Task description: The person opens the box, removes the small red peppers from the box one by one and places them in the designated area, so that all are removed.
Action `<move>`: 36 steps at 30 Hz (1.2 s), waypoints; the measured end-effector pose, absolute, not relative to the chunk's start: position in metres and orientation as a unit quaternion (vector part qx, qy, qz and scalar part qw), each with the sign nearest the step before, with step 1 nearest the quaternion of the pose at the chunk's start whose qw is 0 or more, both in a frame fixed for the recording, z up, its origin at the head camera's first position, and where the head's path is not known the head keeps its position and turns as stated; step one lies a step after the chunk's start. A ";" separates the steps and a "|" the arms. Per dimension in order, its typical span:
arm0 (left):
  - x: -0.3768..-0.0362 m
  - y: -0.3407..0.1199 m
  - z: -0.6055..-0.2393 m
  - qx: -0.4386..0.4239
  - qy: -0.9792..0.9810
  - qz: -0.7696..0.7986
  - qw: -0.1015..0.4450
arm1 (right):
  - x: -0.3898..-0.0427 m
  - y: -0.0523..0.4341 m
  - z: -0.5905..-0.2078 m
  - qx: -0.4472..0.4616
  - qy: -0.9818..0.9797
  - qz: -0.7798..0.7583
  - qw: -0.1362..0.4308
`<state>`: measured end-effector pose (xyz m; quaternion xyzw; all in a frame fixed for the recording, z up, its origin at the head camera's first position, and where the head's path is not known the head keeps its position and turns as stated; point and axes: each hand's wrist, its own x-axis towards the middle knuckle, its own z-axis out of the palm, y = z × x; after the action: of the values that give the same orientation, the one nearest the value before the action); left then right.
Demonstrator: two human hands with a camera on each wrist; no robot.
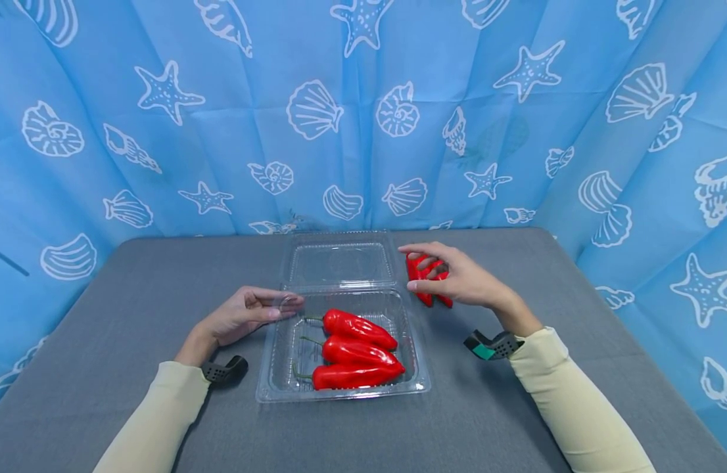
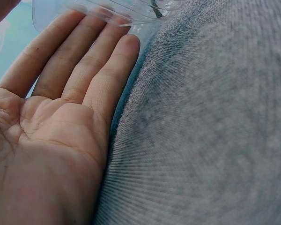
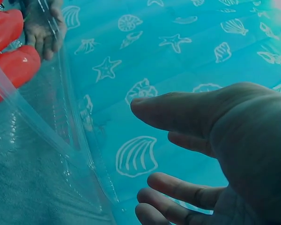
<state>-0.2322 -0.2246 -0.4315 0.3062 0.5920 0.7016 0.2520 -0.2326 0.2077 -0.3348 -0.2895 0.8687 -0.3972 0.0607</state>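
Resting flat, fingers straight, left hand [image 1: 242,316] touches the left edge of the clear box [image 1: 346,394]. Three peppers [image 1: 354,351] lie inside the box. Right hand [image 1: 458,276], fingers loosely spread and holding nothing, hovers over more peppers [image 1: 425,297] right of the box lid [image 1: 340,259].

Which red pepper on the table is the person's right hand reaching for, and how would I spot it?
Start at the clear plastic clamshell box in the middle of the grey table. Just right of its open lid, under the right hand, lie the loose peppers. Unlike the three peppers inside the box, they lie on bare cloth.
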 end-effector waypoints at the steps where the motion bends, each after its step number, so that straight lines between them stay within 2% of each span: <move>1: -0.232 -0.225 -0.432 0.306 0.591 0.703 0.253 | -0.232 0.207 -0.335 -0.291 0.868 -0.397 0.061; 20: -0.232 -0.225 -0.432 0.307 0.588 0.704 0.254 | -0.216 0.188 -0.334 -0.327 0.856 -0.394 0.073; 36: -0.233 -0.226 -0.434 0.303 0.590 0.704 0.255 | -0.209 0.173 -0.339 -0.366 0.823 -0.421 0.108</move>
<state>-0.2327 -0.2258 -0.4336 0.3034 0.5899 0.7035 0.2549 -0.2086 0.1735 -0.3392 -0.3663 0.8226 -0.4215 0.1077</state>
